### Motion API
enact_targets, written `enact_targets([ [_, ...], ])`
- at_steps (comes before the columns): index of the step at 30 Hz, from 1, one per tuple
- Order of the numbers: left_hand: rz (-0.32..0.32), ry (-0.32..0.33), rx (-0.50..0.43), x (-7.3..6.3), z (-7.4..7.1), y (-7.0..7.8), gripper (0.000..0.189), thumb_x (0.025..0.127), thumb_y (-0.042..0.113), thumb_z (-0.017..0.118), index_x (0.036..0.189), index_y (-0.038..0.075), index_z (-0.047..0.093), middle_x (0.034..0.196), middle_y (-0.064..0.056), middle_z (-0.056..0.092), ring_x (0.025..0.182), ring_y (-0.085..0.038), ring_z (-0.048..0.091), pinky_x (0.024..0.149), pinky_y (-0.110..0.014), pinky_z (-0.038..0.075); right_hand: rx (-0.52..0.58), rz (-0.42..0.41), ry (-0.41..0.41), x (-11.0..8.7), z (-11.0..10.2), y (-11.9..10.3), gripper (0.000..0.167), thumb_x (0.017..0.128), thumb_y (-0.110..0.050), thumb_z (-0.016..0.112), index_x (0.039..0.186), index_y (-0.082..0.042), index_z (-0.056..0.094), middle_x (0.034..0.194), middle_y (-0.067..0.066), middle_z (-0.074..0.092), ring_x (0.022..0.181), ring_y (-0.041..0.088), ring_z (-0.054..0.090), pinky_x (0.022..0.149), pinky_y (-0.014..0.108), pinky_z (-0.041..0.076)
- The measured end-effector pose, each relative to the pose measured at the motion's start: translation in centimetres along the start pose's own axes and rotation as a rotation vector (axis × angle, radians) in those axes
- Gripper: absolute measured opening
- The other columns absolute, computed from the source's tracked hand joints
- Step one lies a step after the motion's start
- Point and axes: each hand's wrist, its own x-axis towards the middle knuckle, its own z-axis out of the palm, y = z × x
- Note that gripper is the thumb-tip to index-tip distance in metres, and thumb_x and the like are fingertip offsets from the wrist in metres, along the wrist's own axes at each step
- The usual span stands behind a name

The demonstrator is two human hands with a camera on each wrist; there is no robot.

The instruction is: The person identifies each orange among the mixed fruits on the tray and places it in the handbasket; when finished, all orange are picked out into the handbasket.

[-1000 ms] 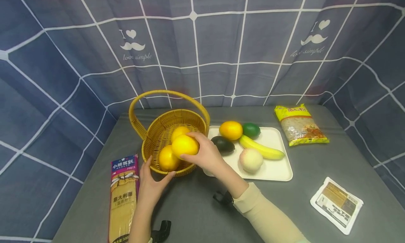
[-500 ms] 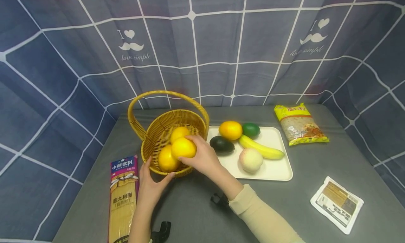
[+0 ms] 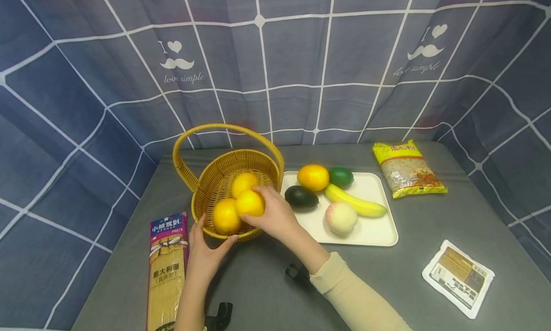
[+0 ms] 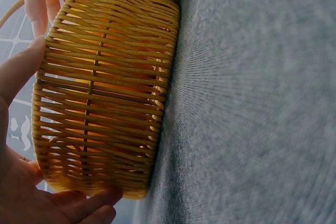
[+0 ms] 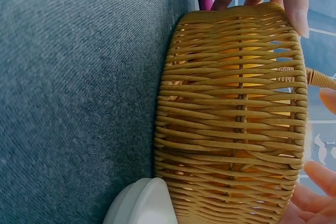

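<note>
A wicker basket (image 3: pixel 212 185) with a tall arched handle stands on the grey table. My left hand (image 3: pixel 203 257) grips its near left side, thumb at the rim and fingers around the outer wall, as the left wrist view of the woven wall (image 4: pixel 105 93) shows. Over the basket's near right part, my right hand (image 3: pixel 275 214) holds a yellow orange (image 3: pixel 249 203) between thumb and fingers. Two more oranges lie inside, one at the near side (image 3: pixel 226 217) and one behind it (image 3: pixel 244 183). The held orange overlaps both in the head view.
Right of the basket is a white tray (image 3: pixel 385 235) bearing an orange-yellow fruit (image 3: pixel 313 178), two dark green fruits, a banana (image 3: pixel 355 202) and a peach (image 3: pixel 341 218). A pasta pack (image 3: pixel 167 269) lies left, a yellow bag (image 3: pixel 409 171) back right, a white packet (image 3: pixel 458 278) front right.
My right hand has lowered the orange slightly into the basket, and the near orange has shifted a little left. The left hand keeps its place on the basket.
</note>
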Motion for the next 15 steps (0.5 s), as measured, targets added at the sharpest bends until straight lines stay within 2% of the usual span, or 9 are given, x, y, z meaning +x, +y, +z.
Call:
enact_targets([
  [9,0.003,0.003,-0.010,0.09,0.09,-0.07,0.103,0.080,0.048,0.075,0.155,0.014,0.014,0.157,-0.021,0.008,0.141,-0.044,0.017,0.107,-0.067,0.019,-0.005,-0.012,-0.007,-0.03,-0.13,0.14,0.066,0.076,-0.041,0.078,0.131,-0.012,0.055,0.131,0.005,0.056,0.118,0.024,0.053,0.098,0.043,0.044],
  [15,-0.027,-0.016,-0.002,0.12,-0.07,0.01,0.102,0.081,0.048,0.074,0.156,0.016,0.011,0.158,-0.020,0.006,0.141,-0.044,0.015,0.107,-0.066,0.018,0.054,0.012,-0.022,-0.24,-0.80,-0.16,0.070,0.076,-0.041,0.079,0.134,-0.013,0.053,0.132,0.002,0.055,0.119,0.021,0.052,0.100,0.039,0.043],
])
